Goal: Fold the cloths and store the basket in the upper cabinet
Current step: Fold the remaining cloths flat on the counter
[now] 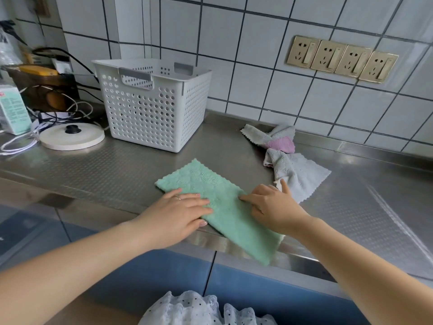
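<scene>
Here both flat hands, left hand (180,211) and right hand (271,207), hide the green cloth's (210,184) middle

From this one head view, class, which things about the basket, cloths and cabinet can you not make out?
- Basket inside: hidden by its own walls.
- Upper cabinet: outside the frame's top edge.
- Green cloth: partly covered by the left hand and right hand.
- Grey cloth and pink cloth: bunched together, so their count is unclear.
- Carton print: too small.
</scene>
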`<state>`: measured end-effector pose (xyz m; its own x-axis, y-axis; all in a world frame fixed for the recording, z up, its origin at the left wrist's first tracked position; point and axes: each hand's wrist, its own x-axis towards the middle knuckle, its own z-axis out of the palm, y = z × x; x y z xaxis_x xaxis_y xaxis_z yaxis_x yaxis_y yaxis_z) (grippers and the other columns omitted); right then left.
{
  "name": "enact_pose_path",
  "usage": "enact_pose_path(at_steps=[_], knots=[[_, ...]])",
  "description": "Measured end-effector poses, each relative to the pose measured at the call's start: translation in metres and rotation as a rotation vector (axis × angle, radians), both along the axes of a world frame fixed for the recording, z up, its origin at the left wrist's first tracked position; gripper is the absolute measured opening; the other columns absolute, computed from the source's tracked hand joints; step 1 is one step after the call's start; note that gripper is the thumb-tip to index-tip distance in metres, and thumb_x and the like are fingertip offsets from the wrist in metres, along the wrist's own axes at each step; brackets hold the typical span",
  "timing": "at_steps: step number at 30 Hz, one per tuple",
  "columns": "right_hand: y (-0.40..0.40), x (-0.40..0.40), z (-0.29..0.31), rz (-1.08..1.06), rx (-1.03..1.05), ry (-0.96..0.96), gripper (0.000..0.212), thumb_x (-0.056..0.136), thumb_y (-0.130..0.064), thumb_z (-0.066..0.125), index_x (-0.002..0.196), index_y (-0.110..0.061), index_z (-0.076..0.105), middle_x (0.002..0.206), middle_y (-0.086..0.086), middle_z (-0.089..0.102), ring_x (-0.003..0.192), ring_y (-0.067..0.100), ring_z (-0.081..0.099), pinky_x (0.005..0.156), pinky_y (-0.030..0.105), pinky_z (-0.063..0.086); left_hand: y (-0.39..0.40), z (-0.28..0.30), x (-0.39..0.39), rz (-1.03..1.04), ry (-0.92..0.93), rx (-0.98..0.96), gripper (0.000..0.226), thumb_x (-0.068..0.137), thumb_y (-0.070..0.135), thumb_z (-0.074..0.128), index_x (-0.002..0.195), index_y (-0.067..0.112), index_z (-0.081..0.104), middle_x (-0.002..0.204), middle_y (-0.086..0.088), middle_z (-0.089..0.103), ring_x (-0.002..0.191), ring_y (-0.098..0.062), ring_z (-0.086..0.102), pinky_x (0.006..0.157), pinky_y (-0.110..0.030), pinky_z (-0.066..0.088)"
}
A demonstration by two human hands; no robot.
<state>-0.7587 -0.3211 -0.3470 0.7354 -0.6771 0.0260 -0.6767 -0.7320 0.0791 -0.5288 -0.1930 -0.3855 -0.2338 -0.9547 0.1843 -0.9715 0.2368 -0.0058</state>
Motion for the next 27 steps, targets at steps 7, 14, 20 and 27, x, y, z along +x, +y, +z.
enact_pose_path(at_steps=[7,14,20,27], knots=[[0.03,-0.019,-0.015,0.222,-0.106,-0.158,0.045,0.076,-0.029,0.036,0.106,-0.035,0.068,0.085,-0.009,0.058,0.083,0.015,0.059,0.097,0.063,0.035,0.01,0.004,0.044,-0.15,-0.128,0.077,0.078,0.082,0.072,-0.004,0.145,0.037,0.027,0.152,0.02,0.012,0.14,0.001,0.003,0.112,-0.034,-0.01],[0.021,-0.041,-0.014,0.405,0.024,-0.108,0.059,0.079,-0.023,0.035,0.136,-0.032,0.047,0.146,-0.003,0.041,0.135,0.018,0.037,0.11,0.042,0.03,0.016,-0.005,0.037,-0.18,-0.136,-0.079,0.063,0.081,0.042,0.049,0.14,0.024,0.035,0.149,0.004,0.036,0.138,-0.009,0.026,0.114,-0.029,0.01],[0.023,-0.05,-0.018,0.445,0.094,-0.035,0.069,0.079,-0.028,0.034,0.146,-0.035,0.024,0.155,-0.014,0.017,0.144,0.003,0.009,0.117,0.043,0.01,0.012,-0.022,0.004,-0.223,-0.097,-0.166,0.07,0.068,0.01,0.03,0.136,0.019,0.039,0.141,-0.001,0.049,0.129,-0.018,0.047,0.11,-0.042,0.031],[0.019,-0.056,-0.033,0.569,-0.196,-0.051,0.058,0.093,-0.051,0.039,0.145,-0.026,0.033,0.149,-0.006,0.037,0.138,0.012,0.032,0.114,0.045,0.024,0.009,-0.018,0.007,-0.263,0.078,-0.144,0.07,0.071,0.002,0.022,0.132,0.018,0.052,0.14,0.005,0.048,0.131,-0.008,0.04,0.113,-0.027,0.026]])
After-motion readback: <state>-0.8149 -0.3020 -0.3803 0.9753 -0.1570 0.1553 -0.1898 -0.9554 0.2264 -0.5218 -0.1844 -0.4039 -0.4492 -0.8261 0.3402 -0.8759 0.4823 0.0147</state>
